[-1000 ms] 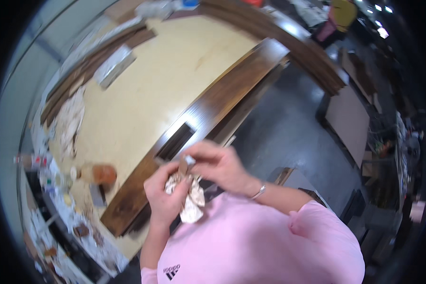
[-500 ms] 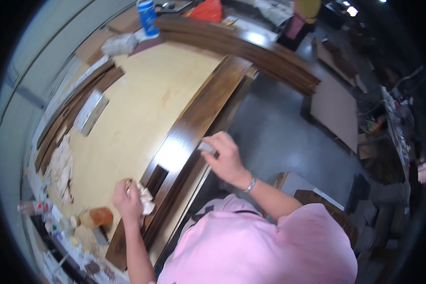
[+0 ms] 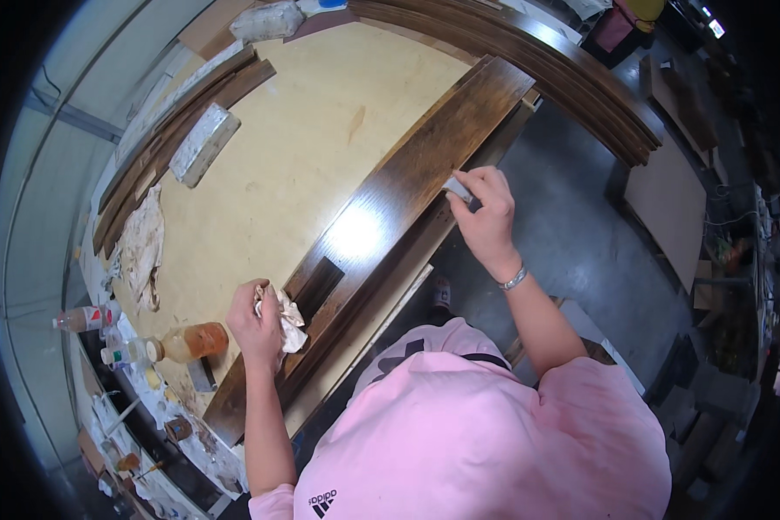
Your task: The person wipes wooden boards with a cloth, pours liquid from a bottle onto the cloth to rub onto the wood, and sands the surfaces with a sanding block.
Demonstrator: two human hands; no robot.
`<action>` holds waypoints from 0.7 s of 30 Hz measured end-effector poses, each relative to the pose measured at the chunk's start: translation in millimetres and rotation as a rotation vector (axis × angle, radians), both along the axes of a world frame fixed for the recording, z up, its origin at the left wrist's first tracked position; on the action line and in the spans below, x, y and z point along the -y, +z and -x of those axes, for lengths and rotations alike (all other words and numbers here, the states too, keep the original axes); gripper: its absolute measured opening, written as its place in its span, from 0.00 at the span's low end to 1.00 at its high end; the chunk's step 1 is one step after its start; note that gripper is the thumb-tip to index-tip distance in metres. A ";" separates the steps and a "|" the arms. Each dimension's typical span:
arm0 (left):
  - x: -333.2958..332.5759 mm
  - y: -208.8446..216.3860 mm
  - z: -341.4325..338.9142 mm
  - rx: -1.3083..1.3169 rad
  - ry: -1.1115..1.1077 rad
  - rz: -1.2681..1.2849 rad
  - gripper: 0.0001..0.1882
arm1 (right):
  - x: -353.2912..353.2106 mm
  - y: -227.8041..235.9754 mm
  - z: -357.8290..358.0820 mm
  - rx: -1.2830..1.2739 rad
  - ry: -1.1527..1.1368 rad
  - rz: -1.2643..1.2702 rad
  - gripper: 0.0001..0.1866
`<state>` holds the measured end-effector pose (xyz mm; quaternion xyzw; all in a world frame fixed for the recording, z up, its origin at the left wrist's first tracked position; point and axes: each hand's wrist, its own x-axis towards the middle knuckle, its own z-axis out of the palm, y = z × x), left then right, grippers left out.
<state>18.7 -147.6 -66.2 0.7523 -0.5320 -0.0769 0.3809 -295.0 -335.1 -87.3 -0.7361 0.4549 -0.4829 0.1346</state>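
Far left there's a clear plastic bottle [image 3: 87, 317] with a red-marked label, then a fatter bottle of amber liquid [image 3: 198, 341] near the bench's [image 3: 312, 147] left end. A stained rag [image 3: 144, 247] lies crumpled above those, with a whitish wrapped block [image 3: 204, 144] further up, next to some dark wood strips [image 3: 182, 126].

Next is the left hand [image 3: 253, 325]. Its forearm comes up almost straight from the bottom edge, elbow low, back of the hand mostly facing out to the left. The fingers are curled in, bunching a crumpled off-white cloth [image 3: 293, 331] with brown stains, and the loose end pokes out on the right side of the fist. The whole thing is over the lower part of a long dark wood board [image 3: 442, 130], just beside a darker rectangular patch on it. Can't tell if the cloth actually touches the wood.

The board runs diagonally, lower left to upper right, along the bench's near edge, with a bright glare mid-length.

Right hand [image 3: 488, 218] is further up, at the board's right edge. Forearm angles up and left out of a pink sleeve [image 3: 594, 399], silver bracelet [image 3: 513, 277] at the wrist, thumb and bent fingers pinching a small pale block [image 3: 458, 188]. Beyond it, upper right, sit stacked dark boards [image 3: 572, 82].
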 end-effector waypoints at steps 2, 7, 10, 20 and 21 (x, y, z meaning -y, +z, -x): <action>-0.1 2.7 2.7 -0.020 0.015 -0.021 0.07 | -5.1 5.2 -1.3 -0.003 0.035 -0.012 0.16; -1.6 -2.3 0.3 -0.013 0.024 -0.003 0.07 | 12.9 11.8 9.7 -0.115 0.299 0.008 0.14; 0.5 5.6 5.1 -0.090 0.071 -0.081 0.07 | 47.9 17.9 28.5 -0.164 0.084 -0.002 0.13; -6.8 -3.4 -1.6 -0.073 0.082 -0.083 0.07 | 86.5 5.1 52.1 -0.161 0.106 0.017 0.12; -5.1 -5.2 -2.7 -0.060 0.071 -0.067 0.07 | 108.6 -1.8 66.3 -0.183 0.039 0.040 0.12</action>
